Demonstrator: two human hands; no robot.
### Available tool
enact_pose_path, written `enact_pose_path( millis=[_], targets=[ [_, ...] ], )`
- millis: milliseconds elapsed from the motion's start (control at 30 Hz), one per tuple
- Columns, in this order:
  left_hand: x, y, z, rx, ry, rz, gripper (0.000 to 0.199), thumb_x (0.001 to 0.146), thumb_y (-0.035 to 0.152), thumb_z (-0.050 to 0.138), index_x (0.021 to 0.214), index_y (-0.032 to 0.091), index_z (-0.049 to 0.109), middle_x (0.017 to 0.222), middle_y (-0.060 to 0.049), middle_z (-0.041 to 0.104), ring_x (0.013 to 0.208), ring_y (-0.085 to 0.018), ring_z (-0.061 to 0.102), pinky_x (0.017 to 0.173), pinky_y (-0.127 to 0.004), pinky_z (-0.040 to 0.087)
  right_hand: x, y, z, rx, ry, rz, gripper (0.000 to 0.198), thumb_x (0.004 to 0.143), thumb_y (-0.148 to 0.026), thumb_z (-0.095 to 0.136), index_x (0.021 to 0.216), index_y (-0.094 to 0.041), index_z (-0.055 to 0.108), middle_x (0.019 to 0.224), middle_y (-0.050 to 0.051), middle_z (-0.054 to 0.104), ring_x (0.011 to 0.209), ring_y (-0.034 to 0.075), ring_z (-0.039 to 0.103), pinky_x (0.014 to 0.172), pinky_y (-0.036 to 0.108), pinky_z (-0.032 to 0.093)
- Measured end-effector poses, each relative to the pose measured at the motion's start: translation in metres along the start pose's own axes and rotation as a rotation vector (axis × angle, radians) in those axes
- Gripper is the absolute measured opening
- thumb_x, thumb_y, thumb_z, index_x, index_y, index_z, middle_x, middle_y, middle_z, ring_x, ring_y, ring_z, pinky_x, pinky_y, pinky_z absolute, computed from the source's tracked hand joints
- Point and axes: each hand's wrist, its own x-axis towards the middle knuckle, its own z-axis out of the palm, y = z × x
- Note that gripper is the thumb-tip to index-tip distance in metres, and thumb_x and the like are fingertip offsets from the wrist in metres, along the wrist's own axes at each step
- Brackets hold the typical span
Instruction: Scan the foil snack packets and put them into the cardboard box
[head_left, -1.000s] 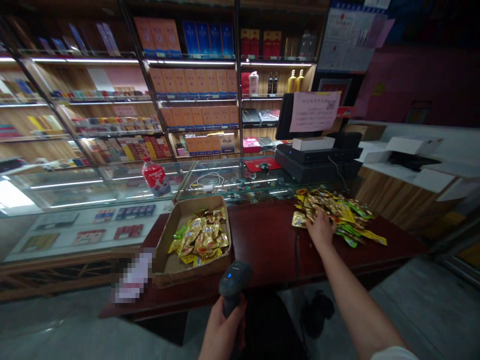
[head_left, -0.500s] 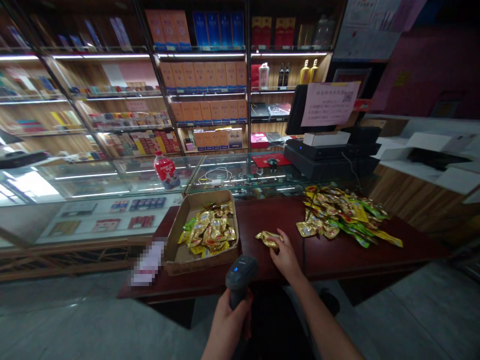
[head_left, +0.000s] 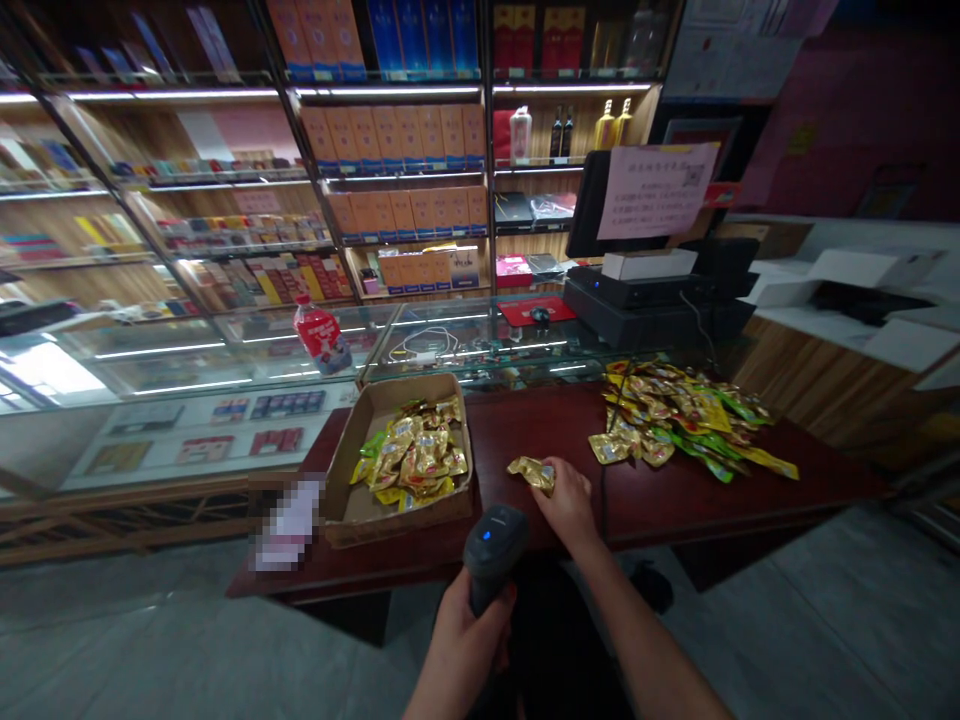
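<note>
The left hand (head_left: 471, 632) is wrapped around the handle of a dark barcode scanner (head_left: 495, 538), whose head, with a small blue light on top, is held up at the near edge of the dark red worktop (head_left: 510, 420). The right hand (head_left: 568, 503) grips a single gold packet (head_left: 531, 472) between thumb and fingers; it is over the middle of the worktop, between the near and far edges, with the packet's free end pointing left (whether its underside touches the surface, I cannot tell). Toward the left edge sits an open cardboard box (head_left: 397, 527), its near side close to the worktop's near edge, and inside it lies a heap of gold packets (head_left: 420, 450), with some yellow and green ones at the heap's left and near sides. Just beside the box, at the near left corner, is a pale sheet (head_left: 291, 525) blurred into blocks. A larger pile of packets (head_left: 679, 410), gold, yellow and green, spreads from the far edge toward the right edge, well apart from the box, and a black cable (head_left: 604, 500) runs down the worktop between that pile and the right hand. Along the far edge stands a glass display case (head_left: 480, 352); on its top are a red-labelled bottle (head_left: 321, 335) toward the left, a white cord (head_left: 426, 357), a red mat (head_left: 514, 314) and a monitor (head_left: 586, 210) with a printed notice (head_left: 654, 192) on it.
</note>
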Motion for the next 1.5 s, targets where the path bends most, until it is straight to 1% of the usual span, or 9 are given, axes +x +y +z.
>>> enact_pose_path(
  millis=[100,167,300,467,700,1033,1233,1367,1500],
  targets=[
    [-0.001,0.002,0.002,0.034,-0.016,0.010,0.042,0.069,0.053,0.075,0.083,0.018,0.057,0.045,0.008,0.049,0.033,-0.009,0.043,0.034,-0.020,0.033,0.001,0.005,0.000,0.161,0.049,0.004,0.066,0.079,-0.027,0.070,0.140,-0.024,0.047,0.130,0.013,0.059,0.121,0.032,0.059,0.103,0.049,0.047],
    [0.000,0.000,0.002,0.050,-0.018,0.010,0.042,0.070,0.053,0.074,0.085,0.017,0.059,0.045,0.008,0.049,0.033,-0.009,0.044,0.034,-0.020,0.034,0.002,0.007,0.001,0.242,0.075,0.015,0.071,0.076,-0.027,0.074,0.142,-0.025,0.048,0.131,0.012,0.054,0.121,0.030,0.060,0.103,0.046,0.050],
    [0.002,-0.004,0.003,0.061,-0.007,-0.003,0.043,0.071,0.052,0.071,0.091,0.016,0.060,0.044,0.009,0.048,0.032,-0.010,0.043,0.034,-0.021,0.034,0.005,0.008,0.002,0.324,0.060,0.016,0.053,0.073,-0.030,0.078,0.124,-0.024,0.065,0.128,0.011,0.058,0.119,0.030,0.062,0.107,0.045,0.049],
    [0.005,-0.010,0.004,0.050,0.005,0.013,0.043,0.071,0.052,0.070,0.092,0.016,0.059,0.042,0.009,0.047,0.031,-0.010,0.042,0.032,-0.020,0.032,0.009,0.011,-0.004,0.443,-0.051,0.023,0.033,0.083,-0.030,0.061,0.113,-0.021,0.071,0.116,0.011,0.072,0.109,0.028,0.068,0.100,0.046,0.054],
    [0.009,-0.015,0.006,-0.040,0.041,0.025,0.048,0.065,0.057,0.078,0.085,0.018,0.058,0.045,0.008,0.050,0.030,-0.009,0.042,0.030,-0.020,0.031,0.007,0.013,-0.007,0.716,-0.165,0.115,0.046,0.077,-0.029,0.064,0.122,-0.024,0.070,0.118,0.008,0.072,0.088,0.021,0.075,0.081,0.036,0.061],
    [0.010,-0.021,0.003,-0.070,-0.026,0.049,0.046,0.071,0.060,0.075,0.078,0.018,0.057,0.047,0.007,0.050,0.031,-0.009,0.044,0.031,-0.019,0.035,0.006,0.014,-0.008,0.766,-0.161,0.065,0.039,0.078,-0.028,0.067,0.116,-0.023,0.073,0.113,0.009,0.075,0.094,0.023,0.074,0.088,0.039,0.061],
    [0.021,-0.026,0.005,-0.115,-0.014,-0.022,0.047,0.070,0.062,0.073,0.078,0.019,0.054,0.046,0.007,0.052,0.030,-0.009,0.043,0.030,-0.019,0.033,0.003,0.015,-0.003,0.869,-0.237,0.159,0.048,0.077,-0.032,0.069,0.124,-0.024,0.065,0.105,0.005,0.075,0.089,0.021,0.075,0.082,0.036,0.061],
    [0.021,-0.026,0.005,-0.166,0.016,-0.064,0.053,0.065,0.065,0.075,0.082,0.020,0.054,0.046,0.007,0.053,0.028,-0.009,0.043,0.030,-0.020,0.032,0.007,0.020,-0.006,0.932,-0.206,0.214,0.050,0.074,-0.035,0.074,0.122,-0.024,0.065,0.105,0.005,0.073,0.093,0.022,0.074,0.086,0.039,0.060],
    [0.016,-0.025,-0.001,-0.200,0.038,-0.038,0.054,0.063,0.065,0.077,0.082,0.020,0.055,0.045,0.007,0.053,0.028,-0.009,0.043,0.030,-0.020,0.031,0.033,-0.011,-0.016,1.078,-0.190,0.232,0.059,0.071,-0.033,0.080,0.127,-0.026,0.062,0.094,0.000,0.070,0.088,0.018,0.072,0.085,0.034,0.059]
  ],
)
